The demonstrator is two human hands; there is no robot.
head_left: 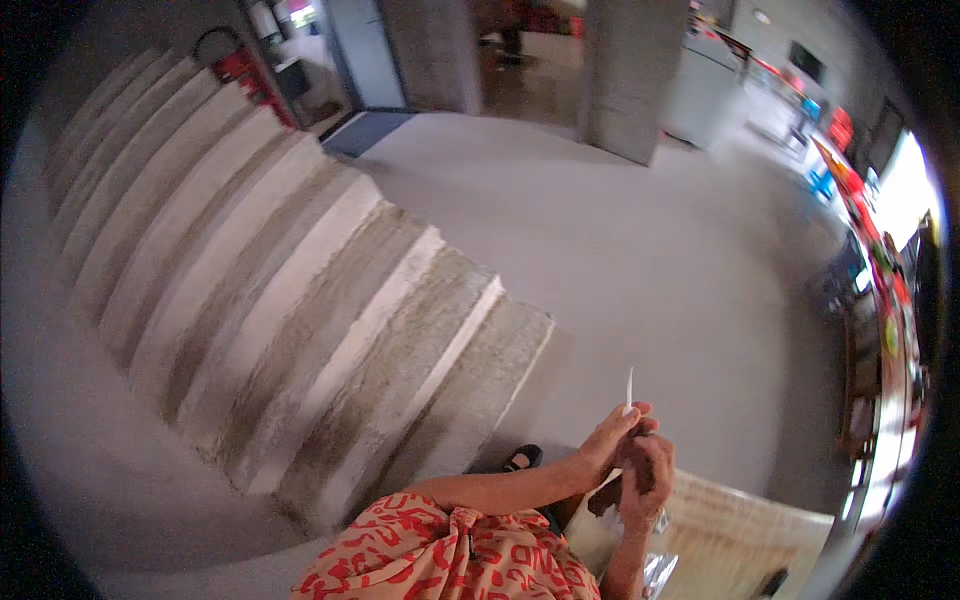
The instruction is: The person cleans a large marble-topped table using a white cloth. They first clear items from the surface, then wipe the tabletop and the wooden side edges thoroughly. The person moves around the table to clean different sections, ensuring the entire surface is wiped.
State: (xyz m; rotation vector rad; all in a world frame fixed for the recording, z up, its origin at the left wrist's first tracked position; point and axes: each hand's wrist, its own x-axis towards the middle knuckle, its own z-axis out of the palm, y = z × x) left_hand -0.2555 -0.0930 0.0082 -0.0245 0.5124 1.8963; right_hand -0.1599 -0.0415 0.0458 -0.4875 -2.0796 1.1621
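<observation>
My left hand [612,436] is closed, and a thin white pointed strip [630,388] stands up between its thumb and fingers. I cannot make out what the strip is made of. Right beside it, my right hand [650,472] is curled, its fingers close to or touching the left hand. What the right hand holds, if anything, is hidden. Below both hands lies a pale, worn wooden-looking surface [745,525]. A dark brown shape [604,497] shows next to my right wrist, too unclear to name. Near that forearm there is a shiny silvery wrapper-like thing [658,572].
Rough concrete stairs [330,290] fill the left side. A grey floor [600,240] stretches ahead to a concrete pillar [625,90] and a blue mat [368,132] by a door. At the right edge runs a long bench [880,270] with colourful items. A small black object [774,582] lies on the wooden-looking surface.
</observation>
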